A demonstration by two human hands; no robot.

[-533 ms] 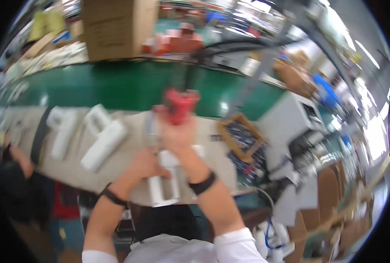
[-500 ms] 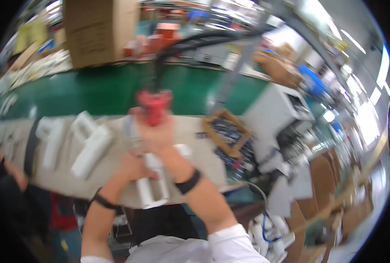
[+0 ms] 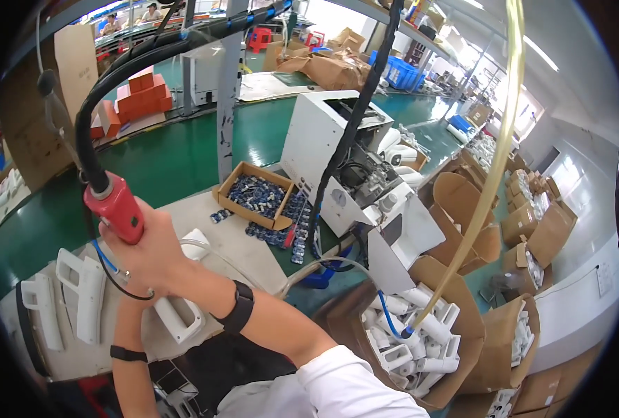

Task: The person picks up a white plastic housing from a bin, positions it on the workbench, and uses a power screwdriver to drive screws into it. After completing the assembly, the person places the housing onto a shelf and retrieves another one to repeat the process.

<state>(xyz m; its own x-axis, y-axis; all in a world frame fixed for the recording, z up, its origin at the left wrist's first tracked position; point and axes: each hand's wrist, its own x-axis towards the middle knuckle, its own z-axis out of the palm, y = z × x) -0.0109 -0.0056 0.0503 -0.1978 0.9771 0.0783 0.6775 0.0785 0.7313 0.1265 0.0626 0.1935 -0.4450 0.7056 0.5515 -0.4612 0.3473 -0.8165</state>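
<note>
My right hand (image 3: 153, 247) is closed around a red power screwdriver (image 3: 118, 212), which hangs from a thick black cable; its lower end is hidden behind my hand. Behind and below the right wrist, my left hand (image 3: 131, 305) is mostly covered, and its fingers do not show. Right under my hands lies a white plastic handled housing (image 3: 178, 322) on the beige work mat (image 3: 215, 261). Two more white housings rest to the left, one (image 3: 83, 296) near my left hand and the other (image 3: 41, 310) farther out.
An open cardboard tray (image 3: 254, 191) of small blue parts stands right of my hands, with similar parts beside it. Beyond is a white machine (image 3: 316, 143). A cardboard box (image 3: 456, 362) of white housings sits lower right. A metal post (image 3: 228, 104) rises past the green surface.
The view has swung to the right and is sharper. My hands and the red power screwdriver now appear farther left in it; the right hand still grips the tool, and the left is now more hidden.
</note>
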